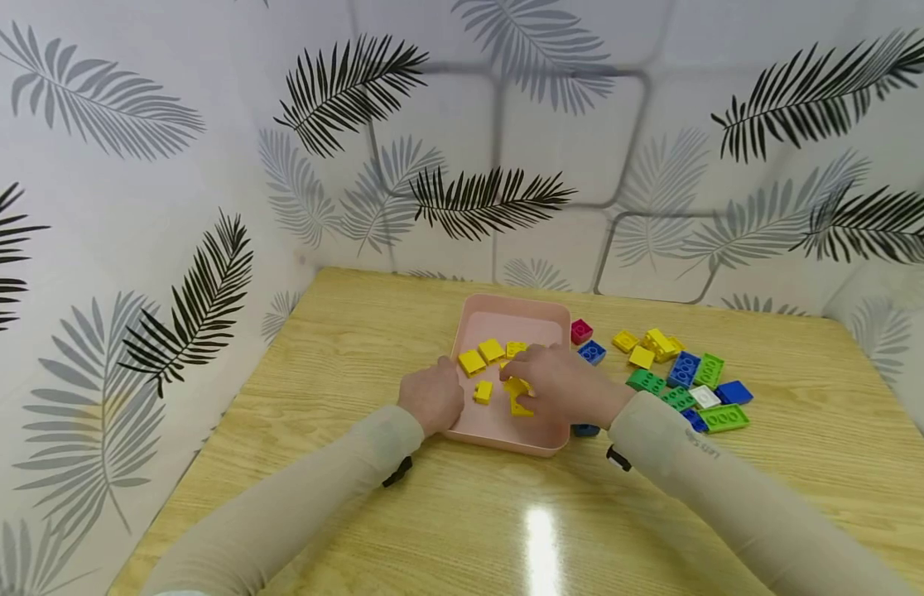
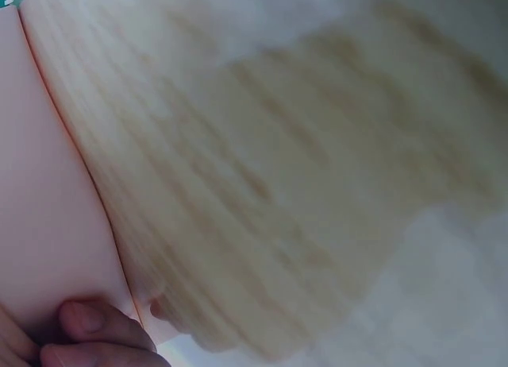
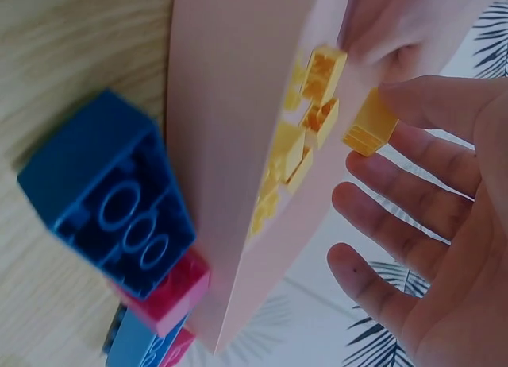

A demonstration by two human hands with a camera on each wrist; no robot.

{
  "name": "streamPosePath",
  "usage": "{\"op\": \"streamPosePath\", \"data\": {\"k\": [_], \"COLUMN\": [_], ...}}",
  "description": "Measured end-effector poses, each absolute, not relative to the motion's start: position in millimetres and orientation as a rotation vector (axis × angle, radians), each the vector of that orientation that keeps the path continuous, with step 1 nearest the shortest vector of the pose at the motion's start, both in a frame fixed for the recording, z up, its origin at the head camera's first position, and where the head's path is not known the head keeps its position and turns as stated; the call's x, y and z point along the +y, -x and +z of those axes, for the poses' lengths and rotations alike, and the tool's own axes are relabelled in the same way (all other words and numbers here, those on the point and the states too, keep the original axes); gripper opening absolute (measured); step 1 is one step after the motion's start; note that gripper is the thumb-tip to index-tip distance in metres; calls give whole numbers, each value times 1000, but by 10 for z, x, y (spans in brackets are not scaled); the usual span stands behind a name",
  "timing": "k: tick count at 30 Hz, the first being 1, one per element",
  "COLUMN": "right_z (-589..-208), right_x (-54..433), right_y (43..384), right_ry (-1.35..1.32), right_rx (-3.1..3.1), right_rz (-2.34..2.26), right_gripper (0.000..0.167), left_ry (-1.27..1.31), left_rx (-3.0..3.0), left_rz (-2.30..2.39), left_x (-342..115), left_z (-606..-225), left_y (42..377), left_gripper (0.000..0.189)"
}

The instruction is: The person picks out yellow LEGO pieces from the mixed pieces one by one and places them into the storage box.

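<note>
My left hand grips the left rim of a shallow pink tray; in the left wrist view its curled fingers show at the tray's wall. Over the tray's right part is my right hand. The right wrist view shows it pinching a yellow toy brick between thumb and index finger, the other fingers spread. Several yellow bricks lie in the tray, among them a square one and a small one. My right hand hides some of them in the head view.
Right of the tray is a loose cluster of bricks: yellow, green, blue, white and lime. A red brick and a blue one lie close to its right wall. A patterned wall stands behind the wooden table.
</note>
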State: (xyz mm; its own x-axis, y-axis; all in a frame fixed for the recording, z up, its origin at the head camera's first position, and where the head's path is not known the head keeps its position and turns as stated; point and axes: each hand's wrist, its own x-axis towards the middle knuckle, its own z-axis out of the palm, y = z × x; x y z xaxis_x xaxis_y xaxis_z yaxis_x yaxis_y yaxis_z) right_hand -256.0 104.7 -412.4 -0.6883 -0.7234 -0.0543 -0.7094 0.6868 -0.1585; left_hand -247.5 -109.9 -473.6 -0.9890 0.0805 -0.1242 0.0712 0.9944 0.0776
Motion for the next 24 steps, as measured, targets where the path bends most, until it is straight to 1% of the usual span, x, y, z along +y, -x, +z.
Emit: {"op": "streamPosePath", "data": {"k": [6, 16, 24], "right_z": [-4158, -4186, -4203], "right_x": [978, 924, 985], "right_y": [2505, 2420, 2417], "right_ry": [1280, 1238, 1236], "right_rx": [2750, 2702, 2722], "right_rz": [-224, -206, -210], "right_gripper": [33, 33, 31], "left_ry": [-104, -116, -101], "left_rx": [3004, 3003, 2978], "left_rz": [137, 102, 103], "left_x": [-1104, -1085, -1086], "left_z": [-4718, -4702, -4719], "left_y": [2472, 2475, 2490], "left_gripper": [30, 31, 37]}}
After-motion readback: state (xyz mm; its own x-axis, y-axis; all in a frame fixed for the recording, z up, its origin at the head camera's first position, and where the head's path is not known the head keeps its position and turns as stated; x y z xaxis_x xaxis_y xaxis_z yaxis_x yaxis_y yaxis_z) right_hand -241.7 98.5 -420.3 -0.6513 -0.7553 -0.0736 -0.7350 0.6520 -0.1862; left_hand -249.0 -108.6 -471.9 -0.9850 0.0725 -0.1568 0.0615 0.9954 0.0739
